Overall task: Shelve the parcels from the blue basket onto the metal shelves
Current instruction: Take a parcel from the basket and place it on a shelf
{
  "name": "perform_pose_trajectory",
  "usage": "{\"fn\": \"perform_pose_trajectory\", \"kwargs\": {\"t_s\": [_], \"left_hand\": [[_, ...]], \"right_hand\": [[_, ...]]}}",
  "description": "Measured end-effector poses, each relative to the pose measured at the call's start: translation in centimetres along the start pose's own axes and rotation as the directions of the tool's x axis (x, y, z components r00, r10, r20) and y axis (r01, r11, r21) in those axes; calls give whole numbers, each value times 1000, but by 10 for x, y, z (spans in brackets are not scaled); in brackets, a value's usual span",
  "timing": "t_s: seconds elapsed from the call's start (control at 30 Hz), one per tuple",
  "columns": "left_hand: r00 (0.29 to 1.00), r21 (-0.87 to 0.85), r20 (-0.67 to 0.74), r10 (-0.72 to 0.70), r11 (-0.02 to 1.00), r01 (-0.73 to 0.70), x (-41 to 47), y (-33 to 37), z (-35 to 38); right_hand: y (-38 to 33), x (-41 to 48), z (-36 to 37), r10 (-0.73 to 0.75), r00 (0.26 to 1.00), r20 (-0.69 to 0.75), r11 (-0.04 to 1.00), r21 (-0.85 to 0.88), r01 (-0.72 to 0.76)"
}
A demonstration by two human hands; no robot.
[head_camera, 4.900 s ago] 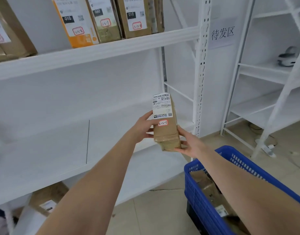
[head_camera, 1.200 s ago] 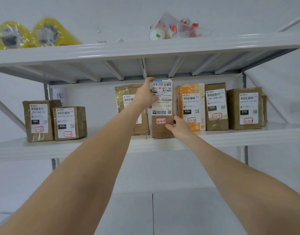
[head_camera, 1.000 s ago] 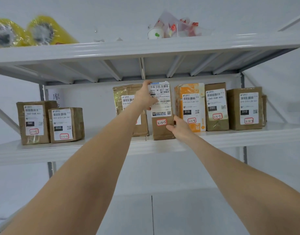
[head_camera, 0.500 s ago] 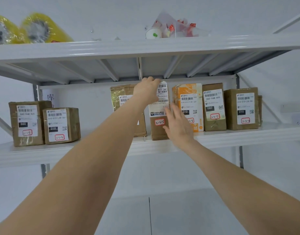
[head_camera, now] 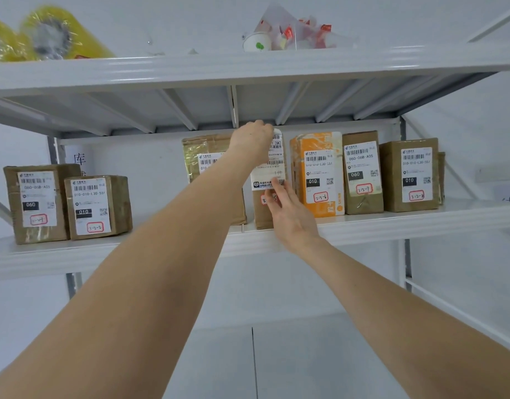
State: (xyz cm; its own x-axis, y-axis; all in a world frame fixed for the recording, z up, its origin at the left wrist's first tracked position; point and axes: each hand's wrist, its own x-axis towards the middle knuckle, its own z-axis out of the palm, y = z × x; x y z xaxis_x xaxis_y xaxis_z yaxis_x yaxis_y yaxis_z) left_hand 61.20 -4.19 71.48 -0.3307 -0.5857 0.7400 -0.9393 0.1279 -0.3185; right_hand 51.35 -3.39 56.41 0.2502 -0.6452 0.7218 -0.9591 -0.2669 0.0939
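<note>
Standing upright, the parcel (head_camera: 267,174) is gripped at twelve o'clock by the left hand (head_camera: 252,139). The flat right hand (head_camera: 291,217) is laid at its five o'clock.

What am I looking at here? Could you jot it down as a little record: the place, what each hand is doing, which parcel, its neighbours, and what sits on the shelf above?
Place: white metal shelf carrying a row of labelled parcels
Parcel being placed: brown parcel, upright on the shelf, white label facing out
Left hand: grips the parcel's top
Right hand: fingers straight, at the parcel's front face
Neighbours: orange parcel to its right, glossy parcel to its left
Shelf above: yellow tape rolls, paper cup
</note>
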Motion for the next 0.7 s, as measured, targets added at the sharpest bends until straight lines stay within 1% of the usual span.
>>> {"fn": "perform_pose_trajectory", "kwargs": {"t_s": [0.3, 0.47, 0.53, 0.63, 0.7], "left_hand": [[1000, -21, 23, -3, 1000, 4, 14, 2, 21], [1000, -42, 27, -2, 999, 3, 20, -2, 31], [999, -51, 31, -6, 999, 7, 23, -3, 36], [999, -68, 39, -13, 998, 16, 27, -4, 42], [999, -72, 43, -12, 997, 15, 28, -5, 44]], "right_hand": [[5, 14, 7, 8, 999, 48, 1000, 8, -8], [6, 21, 12, 21, 999, 45, 999, 26, -22], [6, 26, 15, 38, 998, 52, 997, 66, -42], [6, 32, 19, 99, 994, 51, 976, 187, -107], [7, 34, 21, 114, 992, 48, 963, 242, -122]]}}
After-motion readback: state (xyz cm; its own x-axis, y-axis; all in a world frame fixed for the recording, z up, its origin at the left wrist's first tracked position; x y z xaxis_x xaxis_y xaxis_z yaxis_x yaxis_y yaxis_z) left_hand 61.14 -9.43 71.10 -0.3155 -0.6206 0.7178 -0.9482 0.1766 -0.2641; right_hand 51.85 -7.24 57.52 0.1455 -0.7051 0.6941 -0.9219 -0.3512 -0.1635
